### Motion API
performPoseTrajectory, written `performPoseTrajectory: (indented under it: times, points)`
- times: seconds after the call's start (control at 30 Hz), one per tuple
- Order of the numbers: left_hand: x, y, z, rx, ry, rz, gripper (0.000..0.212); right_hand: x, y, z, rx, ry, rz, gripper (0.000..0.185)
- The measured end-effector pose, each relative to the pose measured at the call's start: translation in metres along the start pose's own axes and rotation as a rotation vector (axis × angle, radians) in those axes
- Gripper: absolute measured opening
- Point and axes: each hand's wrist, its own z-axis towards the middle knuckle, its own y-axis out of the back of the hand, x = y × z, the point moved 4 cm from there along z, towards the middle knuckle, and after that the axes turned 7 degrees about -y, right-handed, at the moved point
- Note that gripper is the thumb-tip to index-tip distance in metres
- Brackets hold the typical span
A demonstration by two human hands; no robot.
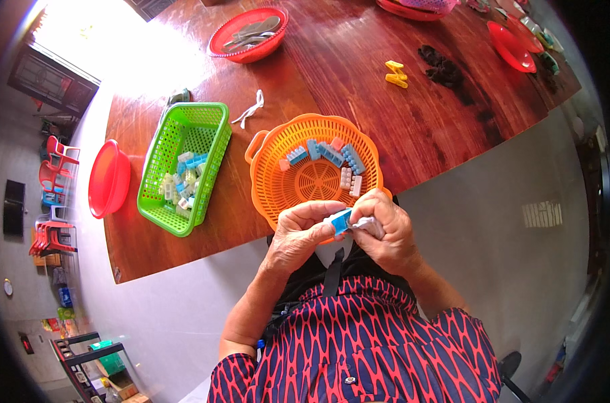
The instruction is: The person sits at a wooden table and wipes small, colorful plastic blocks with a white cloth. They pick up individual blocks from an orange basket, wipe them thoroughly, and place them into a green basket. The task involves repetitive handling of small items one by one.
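Just past the table's near edge, my left hand [305,231] grips a blue plastic toy brick [341,221] between thumb and fingers. My right hand [388,229] pinches a crumpled whitish cloth [369,226] against the same brick. Right behind my hands is an orange plastic colander [264,186]; several blue bricks [330,154], pink bricks and pale bricks [346,178] lie in it. To its left, a green plastic basket [216,186] holds a heap of blue, white and pale yellowish bricks [184,181].
Left of the green basket sits a red plastic basin [109,179]. A red basket [249,53] of metal spoons stands farther back. A white strip of cloth [249,108], yellow clothes pegs [396,74], a dark cloth [440,66] and red dishes [511,45] lie on the wooden table [345,65].
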Motion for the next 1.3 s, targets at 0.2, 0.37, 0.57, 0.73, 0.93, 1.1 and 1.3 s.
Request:
performPoseTrajectory:
  times: [0.2, 0.37, 0.57, 0.73, 0.93, 1.1, 1.3]
  points:
    - [0.001, -0.005, 0.002, -0.077, -0.168, -0.042, 0.041, 0.003, -0.001, -0.001, -0.123, -0.159, 0.093, 0.021]
    - [0.008, -0.015, 0.002, -0.038, -0.364, 0.096, 0.041, 0.000, -0.008, -0.008, -0.312, -0.097, -0.085, 0.019]
    - [0.001, -0.011, 0.003, -0.057, -0.448, 0.258, 0.034, -0.010, -0.013, -0.009, -0.152, -0.357, 0.315, 0.018]
    - [0.001, -0.002, -0.002, -0.096, -0.284, 0.112, 0.037, -0.012, -0.007, 0.000, 0.052, -0.339, 0.379, 0.015]
    - [0.006, 0.003, 0.000, -0.150, -0.229, -0.049, 0.036, -0.020, -0.007, -0.001, -0.011, -0.449, 0.501, 0.014]
    - [0.007, 0.002, 0.001, -0.126, -0.213, -0.047, 0.033, -0.006, -0.011, 0.005, -0.235, 0.074, -0.111, 0.020]
    - [-0.008, -0.008, 0.000, -0.008, -0.358, 0.282, 0.032, -0.013, -0.011, 0.008, -0.231, -0.163, -0.077, 0.019]
